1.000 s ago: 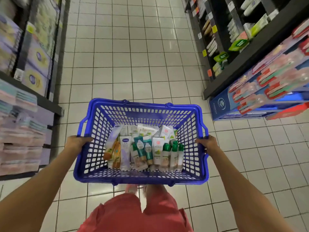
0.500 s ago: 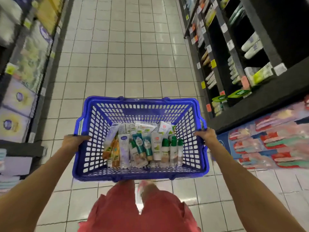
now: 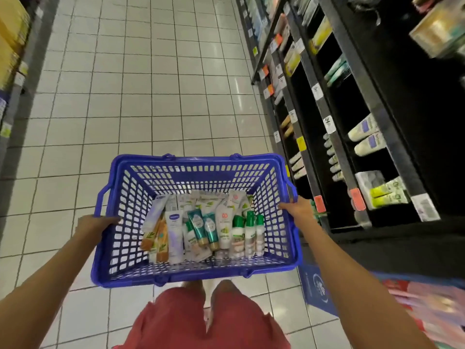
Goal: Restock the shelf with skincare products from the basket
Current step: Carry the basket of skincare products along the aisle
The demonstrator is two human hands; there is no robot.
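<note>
I carry a blue plastic basket (image 3: 196, 175) in front of me over the tiled aisle. My left hand (image 3: 94, 224) grips its left rim and my right hand (image 3: 298, 209) grips its right rim. Inside lie several skincare products (image 3: 208, 227): white, orange and teal tubes and small green-capped bottles, bunched toward the near side. The black shelf unit (image 3: 352, 157) stands along my right, with tubes and boxes scattered in its mostly dark compartments.
White tiled floor (image 3: 151, 84) runs ahead down the aisle. Another shelf with yellow and purple packs (image 3: 10, 46) lines the left. A blue display with red and pink packs (image 3: 415, 306) sits low at my right. My red shorts show below the basket.
I have walked forward along the aisle with the basket. The black shelf on the right is now closer and beside me; the blue display has slid back to my lower right.
</note>
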